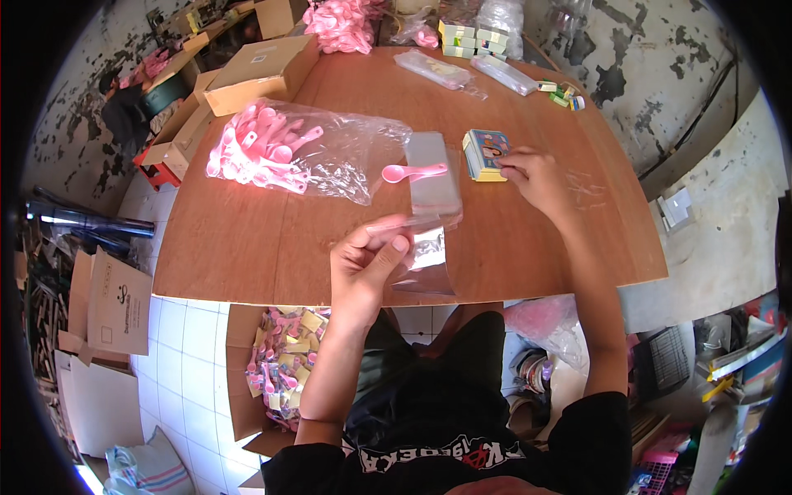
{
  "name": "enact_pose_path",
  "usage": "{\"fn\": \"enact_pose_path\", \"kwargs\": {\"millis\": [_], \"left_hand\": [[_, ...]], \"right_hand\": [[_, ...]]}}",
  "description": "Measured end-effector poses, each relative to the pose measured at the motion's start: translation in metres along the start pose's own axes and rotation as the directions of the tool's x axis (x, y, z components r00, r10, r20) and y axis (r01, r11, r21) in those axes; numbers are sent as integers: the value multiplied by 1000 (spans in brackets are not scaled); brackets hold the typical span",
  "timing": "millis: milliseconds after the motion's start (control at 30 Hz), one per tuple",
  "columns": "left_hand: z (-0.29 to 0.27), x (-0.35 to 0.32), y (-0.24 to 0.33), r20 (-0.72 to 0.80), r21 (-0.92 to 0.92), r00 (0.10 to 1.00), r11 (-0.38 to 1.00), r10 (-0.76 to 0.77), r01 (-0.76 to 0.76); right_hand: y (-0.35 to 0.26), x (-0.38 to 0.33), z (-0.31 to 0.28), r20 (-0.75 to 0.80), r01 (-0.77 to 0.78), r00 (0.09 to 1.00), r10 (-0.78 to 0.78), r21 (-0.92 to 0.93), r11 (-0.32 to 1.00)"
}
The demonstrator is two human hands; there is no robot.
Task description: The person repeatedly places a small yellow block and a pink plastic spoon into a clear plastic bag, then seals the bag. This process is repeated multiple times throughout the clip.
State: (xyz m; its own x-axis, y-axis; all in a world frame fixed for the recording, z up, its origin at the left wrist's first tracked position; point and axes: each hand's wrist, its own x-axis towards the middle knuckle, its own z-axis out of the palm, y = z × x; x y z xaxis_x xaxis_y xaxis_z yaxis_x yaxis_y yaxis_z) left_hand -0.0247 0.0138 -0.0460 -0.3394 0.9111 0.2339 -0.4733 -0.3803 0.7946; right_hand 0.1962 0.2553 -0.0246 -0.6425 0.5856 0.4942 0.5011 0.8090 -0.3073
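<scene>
Left hand is pinching a bag, while the cards are lying, long axis near–far, just left of the closer right hand, its grip unclear

Soft, fairly bright light spreads over the wooden table, with only faint shadows on its top; the source is not in view. Crisp white glints streak the clear bag on the table, and a strong glare patch whitens the clear packet above its near edge. Left of the table, the floor tiles look bright and bluish. Fisheye distortion bows the table's near edge, and black surrounds the round view.
</scene>
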Motion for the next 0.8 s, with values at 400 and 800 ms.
{"fn": "enact_pose_path", "kwargs": {"millis": [400,800], "left_hand": [[-5,5,11,-72,109,996,993,57,-49],[-4,6,17,-117,193,990,980,78,-54]], "right_hand": [[-45,15,-11,-312,182,881,-355,-469,864],[-70,-5,-13,-429,-35,876,219,396,918]]}}
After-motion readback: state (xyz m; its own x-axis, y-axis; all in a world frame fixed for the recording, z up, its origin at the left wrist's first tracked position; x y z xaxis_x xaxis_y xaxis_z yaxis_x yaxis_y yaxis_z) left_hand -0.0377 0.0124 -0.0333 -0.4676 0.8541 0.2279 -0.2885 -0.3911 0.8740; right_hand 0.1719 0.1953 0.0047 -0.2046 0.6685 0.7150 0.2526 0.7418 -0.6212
